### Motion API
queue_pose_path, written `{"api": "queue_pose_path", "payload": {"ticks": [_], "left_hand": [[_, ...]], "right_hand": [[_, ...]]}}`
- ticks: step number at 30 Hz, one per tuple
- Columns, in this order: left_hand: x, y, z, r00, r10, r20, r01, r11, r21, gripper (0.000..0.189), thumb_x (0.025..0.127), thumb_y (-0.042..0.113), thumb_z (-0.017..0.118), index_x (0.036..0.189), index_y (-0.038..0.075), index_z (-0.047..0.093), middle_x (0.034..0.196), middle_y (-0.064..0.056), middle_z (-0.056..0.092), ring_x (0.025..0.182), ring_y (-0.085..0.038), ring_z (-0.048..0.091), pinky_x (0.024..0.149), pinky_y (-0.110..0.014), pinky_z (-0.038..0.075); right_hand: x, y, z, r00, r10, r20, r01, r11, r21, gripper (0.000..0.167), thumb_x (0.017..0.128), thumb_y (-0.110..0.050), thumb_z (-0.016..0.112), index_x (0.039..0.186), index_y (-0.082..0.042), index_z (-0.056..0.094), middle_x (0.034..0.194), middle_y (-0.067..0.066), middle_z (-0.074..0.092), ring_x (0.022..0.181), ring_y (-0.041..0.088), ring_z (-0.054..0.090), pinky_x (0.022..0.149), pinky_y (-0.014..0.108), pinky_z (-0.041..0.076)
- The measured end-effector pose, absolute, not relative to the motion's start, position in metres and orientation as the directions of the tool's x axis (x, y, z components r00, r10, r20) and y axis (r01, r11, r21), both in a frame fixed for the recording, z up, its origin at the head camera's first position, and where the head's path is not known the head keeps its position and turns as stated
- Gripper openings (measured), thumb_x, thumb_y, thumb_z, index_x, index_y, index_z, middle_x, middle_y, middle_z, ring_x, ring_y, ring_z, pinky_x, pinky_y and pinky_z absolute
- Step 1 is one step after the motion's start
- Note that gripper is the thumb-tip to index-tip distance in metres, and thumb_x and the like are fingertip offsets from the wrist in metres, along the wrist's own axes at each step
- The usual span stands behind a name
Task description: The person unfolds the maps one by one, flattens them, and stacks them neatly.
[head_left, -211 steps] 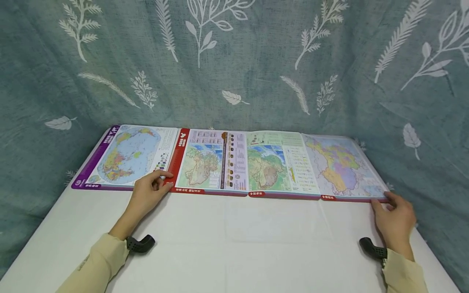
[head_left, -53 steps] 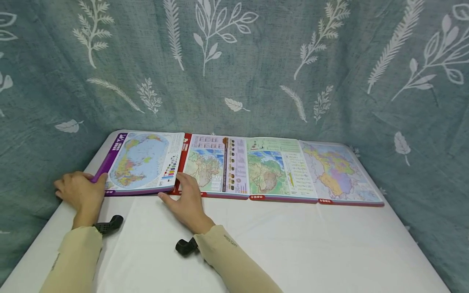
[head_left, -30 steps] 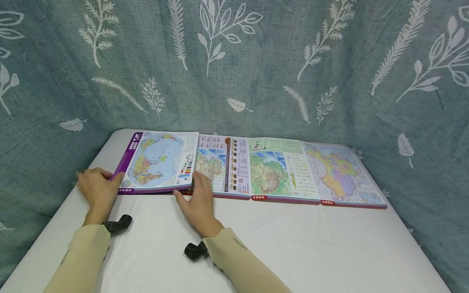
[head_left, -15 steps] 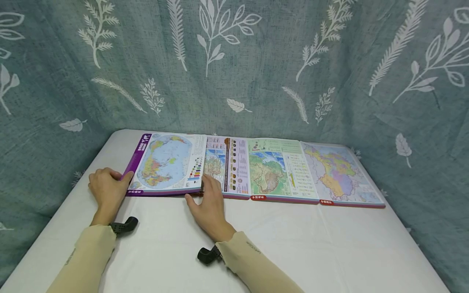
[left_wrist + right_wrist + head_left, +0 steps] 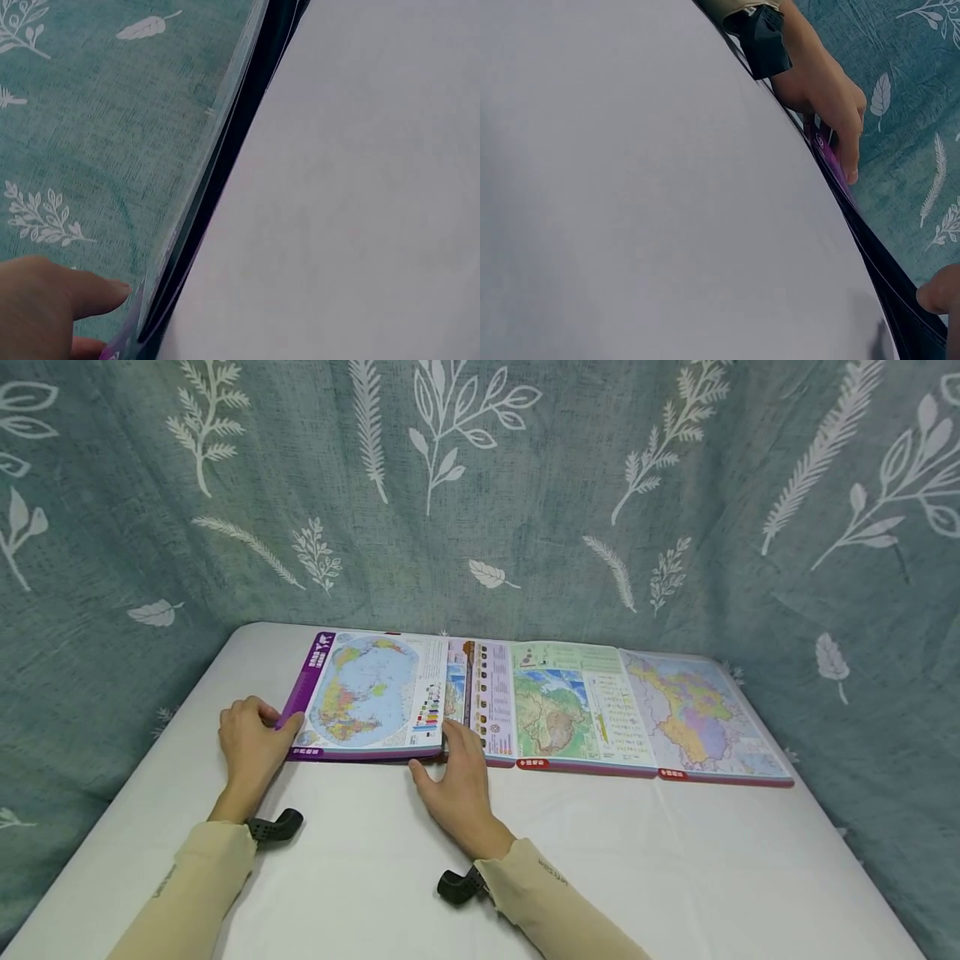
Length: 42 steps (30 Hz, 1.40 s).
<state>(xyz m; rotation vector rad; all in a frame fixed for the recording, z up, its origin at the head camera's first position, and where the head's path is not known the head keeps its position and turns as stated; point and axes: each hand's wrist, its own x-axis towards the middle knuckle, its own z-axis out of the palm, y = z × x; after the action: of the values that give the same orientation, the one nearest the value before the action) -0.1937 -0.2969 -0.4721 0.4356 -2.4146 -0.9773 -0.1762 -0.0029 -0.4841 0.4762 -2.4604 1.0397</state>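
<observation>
A world map [image 5: 371, 693] with a purple left border lies over the left part of a row of map panels [image 5: 551, 702]. It looks like a stack of stiff sheets, with dark layers along its front edge. My left hand [image 5: 251, 743] pinches its left border near the front corner, thumb on top. In the left wrist view that thumb and the purple corner [image 5: 124, 345] show at the bottom. My right hand [image 5: 457, 785] holds the map's front right corner, thumb at the front edge and fingers along the right side. Only a fingertip [image 5: 934, 294] of it shows in the right wrist view.
A China map panel [image 5: 693, 718] in several colours ends the row on the right. White cloth [image 5: 600, 860] covers the table in front. Behind hangs a blue-green curtain [image 5: 555, 577] with white leaf prints, close to the maps' back edge.
Earlier my hands held far-apart spots of the spread row. Since then both hands have come to the world map, and it has slid right, covering the red border and part of the neighbouring panel.
</observation>
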Motion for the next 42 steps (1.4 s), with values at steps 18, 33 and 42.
{"api": "queue_pose_path", "payload": {"ticks": [18, 33, 42], "left_hand": [[-0.193, -0.278, -0.47, -0.887, -0.336, 0.316, -0.015, 0.706, 0.708, 0.034, 0.09, 0.018, 0.082, 0.098, -0.005, 0.058, 0.102, -0.021, 0.054, 0.102, -0.035, 0.047, 0.088, -0.045, 0.035], [-0.192, -0.268, -0.471, -0.902, -0.215, 0.374, 0.11, 0.724, 0.681, 0.03, 0.088, 0.014, 0.084, 0.102, -0.004, 0.065, 0.104, -0.021, 0.058, 0.093, -0.034, 0.054, 0.081, -0.042, 0.039], [-0.194, -0.264, -0.472, -0.919, -0.148, 0.366, 0.158, 0.712, 0.684, 0.034, 0.087, 0.015, 0.086, 0.108, -0.003, 0.067, 0.109, -0.019, 0.059, 0.092, -0.032, 0.055, 0.08, -0.04, 0.041]], "right_hand": [[-0.173, 0.026, -0.485, -0.864, -0.108, 0.491, -0.423, 0.683, -0.596, 0.068, 0.085, -0.025, 0.085, 0.14, 0.005, 0.058, 0.147, 0.018, 0.057, 0.14, 0.034, 0.05, 0.119, 0.047, 0.039], [-0.17, 0.047, -0.482, -0.87, -0.084, 0.485, -0.406, 0.681, -0.61, 0.067, 0.085, -0.024, 0.084, 0.139, 0.008, 0.058, 0.145, 0.024, 0.058, 0.138, 0.038, 0.051, 0.118, 0.05, 0.04], [-0.17, 0.057, -0.481, -0.886, -0.062, 0.459, -0.374, 0.682, -0.628, 0.068, 0.086, -0.028, 0.083, 0.14, 0.005, 0.058, 0.145, 0.019, 0.058, 0.138, 0.036, 0.051, 0.117, 0.049, 0.039]]}}
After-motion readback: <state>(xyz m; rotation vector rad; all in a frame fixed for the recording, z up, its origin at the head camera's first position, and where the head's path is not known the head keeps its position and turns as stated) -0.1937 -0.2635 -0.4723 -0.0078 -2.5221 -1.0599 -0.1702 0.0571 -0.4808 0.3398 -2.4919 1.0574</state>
